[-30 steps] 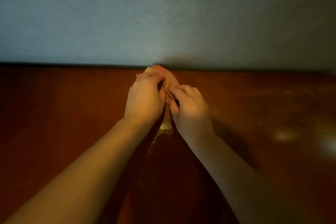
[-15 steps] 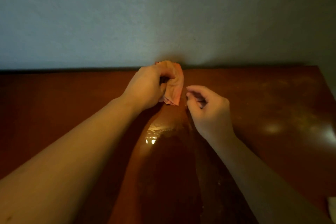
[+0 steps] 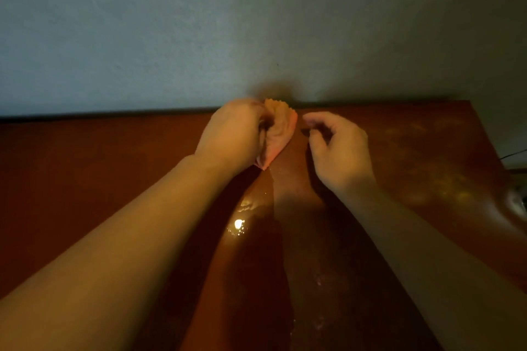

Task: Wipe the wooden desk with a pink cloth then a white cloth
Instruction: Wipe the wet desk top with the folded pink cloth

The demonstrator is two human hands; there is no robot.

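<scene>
Dim, warm light falls on a grey-blue plastered wall (image 3: 171,37) and on the wooden desk (image 3: 85,179) pushed against it, whose reddish-brown top has a glossy finish. At the far edge of the desk, close to the wall, the left hand (image 3: 233,137) grips the pink cloth (image 3: 281,134), its fingers curled round the bunched fabric. The cloth looks pink-orange in this light. It is gathered into soft lengthwise folds, with a zigzag-cut edge showing at the top above the knuckles and a narrow corner hanging down below the heel of the hand; whether that corner touches the wood I cannot tell. The right hand (image 3: 339,151) is just beside the cloth but apart from it, held over the desk with its fingers loosely bent, thumb and forefinger pointing toward the cloth with a gap between them and nothing in their hold. Between the two forearms a wet patch (image 3: 242,216) spreads over the wood and throws back a bright spot of light, with small droplets scattered nearer the person. Pale, dusty smears (image 3: 422,151) mark the right part of the desk top. At the far right edge a thin dark cable (image 3: 513,154) shows against the wall.
</scene>
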